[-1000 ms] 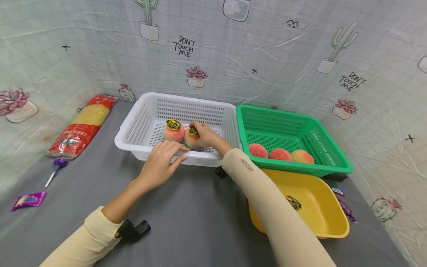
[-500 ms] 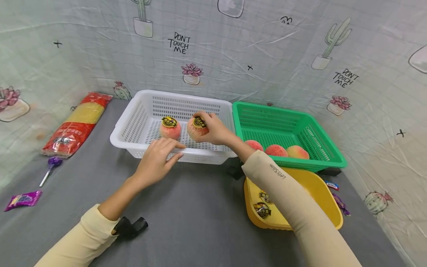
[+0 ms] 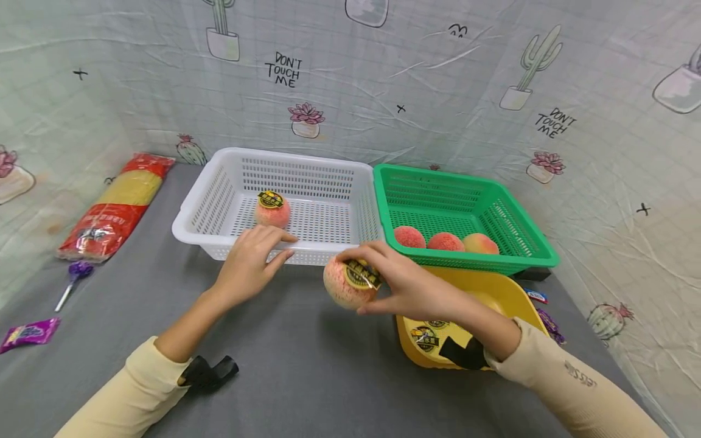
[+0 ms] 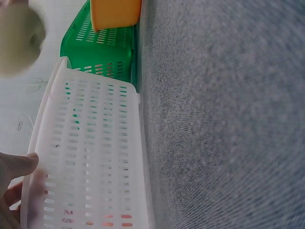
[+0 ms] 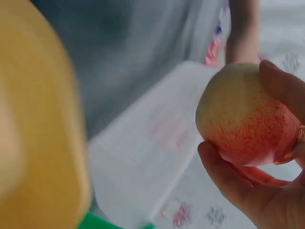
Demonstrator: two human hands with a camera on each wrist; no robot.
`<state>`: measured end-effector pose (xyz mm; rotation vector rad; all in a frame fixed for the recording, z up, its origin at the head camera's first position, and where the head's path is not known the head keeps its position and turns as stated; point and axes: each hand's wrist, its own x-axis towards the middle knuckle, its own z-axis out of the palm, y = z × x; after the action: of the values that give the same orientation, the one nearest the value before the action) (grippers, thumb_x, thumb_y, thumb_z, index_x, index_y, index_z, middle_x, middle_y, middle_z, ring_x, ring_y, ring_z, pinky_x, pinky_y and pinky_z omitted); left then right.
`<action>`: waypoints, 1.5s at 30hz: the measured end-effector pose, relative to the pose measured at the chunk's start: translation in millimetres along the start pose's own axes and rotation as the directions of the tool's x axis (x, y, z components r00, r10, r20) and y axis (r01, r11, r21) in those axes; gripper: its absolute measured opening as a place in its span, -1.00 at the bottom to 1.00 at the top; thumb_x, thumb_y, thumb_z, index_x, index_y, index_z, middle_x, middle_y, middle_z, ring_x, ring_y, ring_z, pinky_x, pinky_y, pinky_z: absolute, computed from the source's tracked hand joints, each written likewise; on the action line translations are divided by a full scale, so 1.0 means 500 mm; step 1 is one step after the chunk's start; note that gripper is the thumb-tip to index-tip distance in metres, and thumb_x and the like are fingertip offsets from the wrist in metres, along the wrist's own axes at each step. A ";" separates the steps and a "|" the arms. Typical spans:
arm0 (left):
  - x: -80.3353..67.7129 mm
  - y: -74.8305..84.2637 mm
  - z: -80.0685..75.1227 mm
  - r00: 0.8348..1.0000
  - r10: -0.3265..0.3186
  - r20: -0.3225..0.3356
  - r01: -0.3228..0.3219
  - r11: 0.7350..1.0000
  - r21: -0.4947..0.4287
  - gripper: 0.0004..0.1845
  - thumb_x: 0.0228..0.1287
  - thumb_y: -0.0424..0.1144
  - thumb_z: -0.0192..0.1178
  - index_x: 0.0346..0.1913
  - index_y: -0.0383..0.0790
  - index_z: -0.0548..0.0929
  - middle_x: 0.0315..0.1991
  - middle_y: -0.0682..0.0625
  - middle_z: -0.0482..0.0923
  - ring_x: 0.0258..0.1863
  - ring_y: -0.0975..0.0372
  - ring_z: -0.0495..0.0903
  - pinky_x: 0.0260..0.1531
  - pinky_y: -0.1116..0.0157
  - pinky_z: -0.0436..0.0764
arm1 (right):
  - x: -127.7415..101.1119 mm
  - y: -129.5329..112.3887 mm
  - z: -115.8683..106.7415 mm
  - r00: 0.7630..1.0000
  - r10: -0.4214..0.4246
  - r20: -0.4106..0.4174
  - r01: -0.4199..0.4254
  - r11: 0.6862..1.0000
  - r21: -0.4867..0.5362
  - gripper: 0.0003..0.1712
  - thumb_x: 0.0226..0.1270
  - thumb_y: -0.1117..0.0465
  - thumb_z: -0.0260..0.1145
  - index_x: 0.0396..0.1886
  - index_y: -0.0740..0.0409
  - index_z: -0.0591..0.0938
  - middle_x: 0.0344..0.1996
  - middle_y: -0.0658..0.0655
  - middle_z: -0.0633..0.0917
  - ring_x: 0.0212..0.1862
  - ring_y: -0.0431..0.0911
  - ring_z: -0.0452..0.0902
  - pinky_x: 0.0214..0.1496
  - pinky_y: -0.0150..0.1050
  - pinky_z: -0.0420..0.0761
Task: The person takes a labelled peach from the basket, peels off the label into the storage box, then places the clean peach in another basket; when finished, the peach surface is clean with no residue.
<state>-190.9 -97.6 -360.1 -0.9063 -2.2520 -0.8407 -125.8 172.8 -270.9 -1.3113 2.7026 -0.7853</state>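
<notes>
My right hand (image 3: pixel 400 280) holds a pale peach flushed with pink (image 3: pixel 350 283), with a black-and-gold label, in front of the white basket (image 3: pixel 263 252). Close up in the right wrist view, thumb and fingers wrap the peach (image 5: pixel 243 119). My left hand (image 3: pixel 246 264) grips the white basket's front rim, fingers over the edge and thumb on the outer side. Inside that basket sits one labelled peach (image 3: pixel 272 212). The green basket (image 3: pixel 476 260) to its right holds three peaches, one of them a red peach (image 3: pixel 446 242), along its near side.
A yellow basin (image 3: pixel 408 344), partly behind my right arm, has yellow contents with black-and-gold labels. Red-and-yellow packet (image 3: pixel 117 207), purple lollipop (image 3: pixel 79 271) and purple-wrapped candy (image 3: pixel 30 333) lie left. More wrapped candy (image 3: pixel 549 325) lies right of the basin. A patterned cloth hangs behind.
My right hand lifted the peach out of the white basket and carried it toward me over the front rim, slightly right. The left hand stayed at the rim.
</notes>
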 end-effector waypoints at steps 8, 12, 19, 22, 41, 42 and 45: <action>0.001 -0.001 0.002 1.000 0.009 -0.008 -0.009 1.000 0.005 -0.79 0.13 -0.38 0.34 -0.15 -0.28 0.64 -0.19 -0.09 0.61 -0.09 0.01 0.50 -0.14 0.04 0.38 | -0.065 -0.010 0.089 0.986 -0.007 0.168 -0.002 0.999 0.049 -0.16 -0.01 0.22 0.55 0.28 -0.09 0.35 0.04 -0.01 0.38 0.02 -0.20 0.36 0.01 -0.35 0.46; 0.001 0.000 0.000 1.000 0.007 -0.006 -0.007 1.000 0.003 -0.80 0.13 -0.38 0.34 -0.16 -0.28 0.64 -0.19 -0.09 0.61 -0.09 0.01 0.50 -0.14 0.03 0.37 | -0.073 0.001 0.121 0.983 -0.024 0.180 0.014 0.998 0.055 -0.17 -0.01 0.24 0.54 0.26 -0.09 0.35 0.02 0.01 0.38 0.02 -0.20 0.39 0.05 -0.33 0.45; 0.001 0.002 0.001 1.000 0.008 -0.003 -0.008 1.000 0.002 -0.80 0.13 -0.38 0.33 -0.15 -0.27 0.64 -0.19 -0.07 0.61 -0.09 0.03 0.50 -0.17 0.05 0.37 | -0.079 0.013 0.148 0.983 -0.052 0.176 0.045 0.998 0.046 -0.17 0.00 0.28 0.53 0.26 -0.04 0.33 0.03 0.06 0.39 0.03 -0.17 0.40 0.06 -0.31 0.45; 0.000 0.001 -0.001 1.000 0.005 0.000 -0.005 1.000 0.009 -0.80 0.14 -0.38 0.33 -0.15 -0.27 0.64 -0.19 -0.08 0.61 -0.09 0.02 0.50 -0.17 0.05 0.37 | -0.081 0.014 0.148 0.981 -0.023 0.191 0.015 0.999 0.044 -0.14 0.03 0.27 0.52 0.31 -0.01 0.30 0.10 0.08 0.37 0.07 -0.16 0.39 0.09 -0.29 0.45; -0.020 0.063 0.028 0.833 0.361 0.419 -0.084 0.832 -0.549 -0.65 0.18 -0.44 0.23 0.05 -0.26 0.55 -0.05 0.03 0.56 -0.05 0.22 0.54 -0.04 0.25 0.51 | -0.131 -0.002 0.109 0.915 0.374 0.153 -0.402 0.809 0.428 -0.63 0.28 0.11 0.34 -0.11 0.25 0.45 -0.30 0.05 0.57 -0.26 -0.12 0.57 -0.24 -0.28 0.60; -0.025 0.066 0.033 0.799 0.369 0.475 -0.028 0.812 -0.583 -0.62 0.18 -0.40 0.26 0.09 -0.26 0.52 -0.01 0.03 0.55 -0.03 0.23 0.53 -0.03 0.25 0.50 | -0.132 -0.002 0.109 0.914 0.372 0.160 -0.403 0.801 0.443 -0.68 0.30 0.12 0.32 -0.16 0.25 0.47 -0.36 0.03 0.58 -0.32 -0.13 0.58 -0.28 -0.27 0.60; -0.037 0.078 0.050 0.723 0.389 0.570 0.083 0.771 -0.631 -0.45 0.16 -0.21 0.35 0.19 -0.25 0.44 0.08 0.06 0.49 0.03 0.25 0.49 0.02 0.26 0.48 | -0.132 -0.003 0.113 0.908 0.371 0.192 -0.416 0.755 0.507 -0.78 0.38 0.16 0.22 -0.26 0.28 0.52 -0.49 0.04 0.61 -0.47 -0.13 0.58 -0.40 -0.19 0.61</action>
<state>-156.9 -64.5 -376.0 -1.9858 -2.4227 -1.3849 -68.5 197.2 -331.7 -0.5994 2.2970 -1.2689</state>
